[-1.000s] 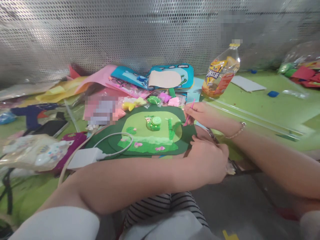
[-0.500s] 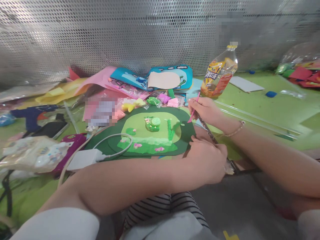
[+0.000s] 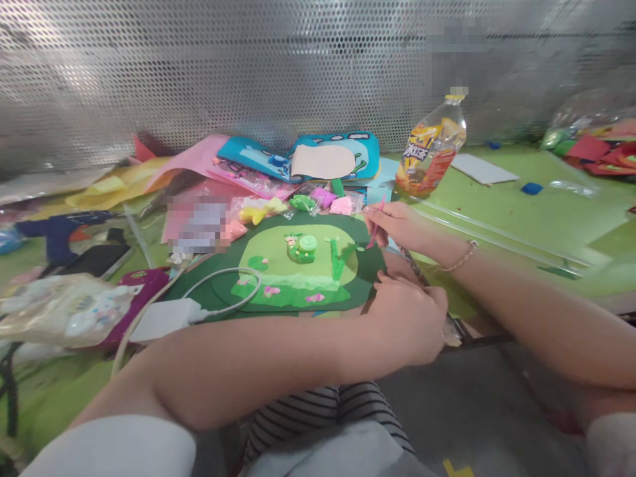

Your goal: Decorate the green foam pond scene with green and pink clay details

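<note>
Head view: we recorded the right hand (image 3: 397,225) at the far right edge of a dark green felt board (image 3: 370,268), its thumb and fingers pinched shut on a thin pink stick (image 3: 375,226). The stick slanted down, with its lower end over the board's edge. A bracelet (image 3: 460,258) circled that wrist. The left hand (image 3: 412,318) lay at the board's near right corner, with the forearm crossing in front of the body. Its fingers were curled downward against the felt, and we could not tell whether they held anything. On the board we noted a light green oval (image 3: 278,250) bearing a green clay figure (image 3: 302,246) at its middle. A green clay stem (image 3: 338,257) stood just right of the figure, between it and the stick. Small pink flowers (image 3: 272,290) sat along the oval's near edge. A white cable (image 3: 233,285) looped over the board's left side from a white charger (image 3: 161,318). Beyond the board lay packets of coloured clay (image 3: 322,197) and a blue felt piece (image 3: 342,152). A plastic drink bottle (image 3: 431,156) leaned on the green table (image 3: 521,212), behind the right hand and in front of a perforated metal wall (image 3: 248,66).
</note>
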`<state>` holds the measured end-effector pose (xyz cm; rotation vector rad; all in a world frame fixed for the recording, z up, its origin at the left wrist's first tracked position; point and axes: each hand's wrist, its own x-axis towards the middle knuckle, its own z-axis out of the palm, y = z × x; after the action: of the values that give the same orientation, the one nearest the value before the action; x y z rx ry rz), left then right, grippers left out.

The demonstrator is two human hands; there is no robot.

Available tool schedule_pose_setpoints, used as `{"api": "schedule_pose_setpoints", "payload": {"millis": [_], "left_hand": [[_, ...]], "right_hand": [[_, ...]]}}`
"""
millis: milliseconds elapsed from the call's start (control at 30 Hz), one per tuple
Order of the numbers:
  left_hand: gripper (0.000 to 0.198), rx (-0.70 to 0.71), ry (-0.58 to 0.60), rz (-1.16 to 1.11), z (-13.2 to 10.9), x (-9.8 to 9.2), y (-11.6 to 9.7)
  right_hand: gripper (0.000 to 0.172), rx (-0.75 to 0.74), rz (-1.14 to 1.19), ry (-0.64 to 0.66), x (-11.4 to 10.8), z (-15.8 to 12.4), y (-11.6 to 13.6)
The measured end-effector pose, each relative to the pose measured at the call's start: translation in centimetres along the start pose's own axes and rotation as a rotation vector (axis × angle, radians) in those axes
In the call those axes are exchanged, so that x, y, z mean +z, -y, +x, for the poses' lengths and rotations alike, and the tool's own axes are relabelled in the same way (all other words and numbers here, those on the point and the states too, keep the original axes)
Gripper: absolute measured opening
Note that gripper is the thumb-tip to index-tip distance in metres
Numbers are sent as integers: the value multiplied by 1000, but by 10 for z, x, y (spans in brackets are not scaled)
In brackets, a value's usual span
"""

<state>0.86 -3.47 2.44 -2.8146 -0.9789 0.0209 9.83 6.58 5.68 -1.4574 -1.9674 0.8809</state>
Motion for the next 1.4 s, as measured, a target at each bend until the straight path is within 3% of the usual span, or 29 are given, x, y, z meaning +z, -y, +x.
{"api": "schedule_pose_setpoints", "payload": {"millis": [467, 767, 1000, 1233, 1400], "left_hand": [[43, 3, 18, 15, 0, 0, 0], [41, 10, 13, 5, -1, -1, 0], [44, 12, 30, 0, 1, -2, 0], [44, 5, 24, 2, 1, 1, 0], [42, 2, 1, -10, 1, 1, 1]], "right_hand": [[38, -92, 109, 16, 3, 9, -16], [35, -78, 95, 0, 2, 7, -11], [33, -110, 72, 103, 3, 3, -9], [34, -130, 206, 80, 4, 5, -9], [34, -116, 175, 76, 5, 3, -6]]}}
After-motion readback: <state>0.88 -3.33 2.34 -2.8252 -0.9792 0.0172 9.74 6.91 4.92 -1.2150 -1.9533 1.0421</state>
